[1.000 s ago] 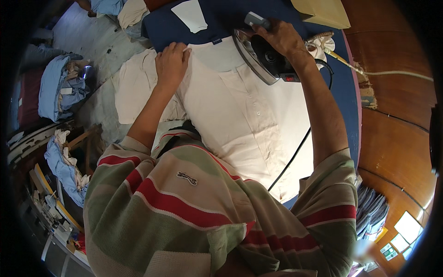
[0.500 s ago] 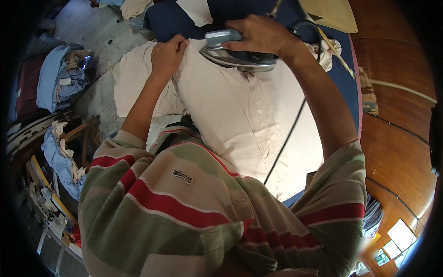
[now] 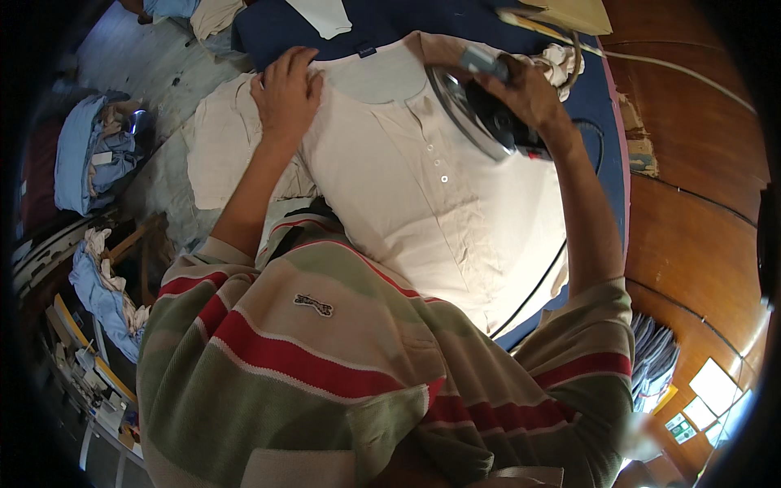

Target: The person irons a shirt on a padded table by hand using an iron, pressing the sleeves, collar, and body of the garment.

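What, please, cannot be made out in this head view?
In the head view:
Grip of the iron: partly hidden by the right hand.
Cream garment below: covered by the iron.
Palm of the left hand: hidden by its back.
Far end of the white piece: cut off at the top edge.
Pale rectangles: detail too small.

Head camera: my feed looks steeply down from head height, upright, through a wide fisheye.
Striped top (image 3: 305,358): nearest my lens, filling the lower middle.
Shirt (image 3: 370,175): farther off; I see it from above.
Rim: I get bent edges and black corners.
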The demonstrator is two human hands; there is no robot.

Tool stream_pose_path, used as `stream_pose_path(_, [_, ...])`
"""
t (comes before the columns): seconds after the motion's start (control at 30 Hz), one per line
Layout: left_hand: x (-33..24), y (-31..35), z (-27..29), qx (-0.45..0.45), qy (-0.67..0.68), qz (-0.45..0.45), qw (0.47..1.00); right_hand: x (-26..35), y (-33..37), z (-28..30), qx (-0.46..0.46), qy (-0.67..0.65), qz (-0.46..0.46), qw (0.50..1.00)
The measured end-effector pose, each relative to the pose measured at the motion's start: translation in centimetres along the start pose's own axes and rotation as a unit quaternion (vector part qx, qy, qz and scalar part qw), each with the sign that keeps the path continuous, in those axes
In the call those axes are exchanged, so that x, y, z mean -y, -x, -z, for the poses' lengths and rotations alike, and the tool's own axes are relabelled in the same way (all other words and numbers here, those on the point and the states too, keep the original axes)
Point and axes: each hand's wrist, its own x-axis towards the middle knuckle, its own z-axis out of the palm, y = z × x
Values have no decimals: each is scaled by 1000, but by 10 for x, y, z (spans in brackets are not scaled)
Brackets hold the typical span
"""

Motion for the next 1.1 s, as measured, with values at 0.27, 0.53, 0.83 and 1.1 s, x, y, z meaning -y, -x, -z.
stream_pose_path(0.27, [-54,18,-21,130,126,-62,981,16,66,-2,70,28,67,995])
stream_pose_path(0.53, [-56,19,-35,144,128,-31,981,29,35,4,98,62,64,991])
stream_pose_path(0.83, [-84,22,-57,120,49,-110,985,-32,176,-20,51,34,85,995])
stream_pose_path(1.1, [-80,20,-55,115,16,-117,986,-50,351,-31,81,-74,-169,979])
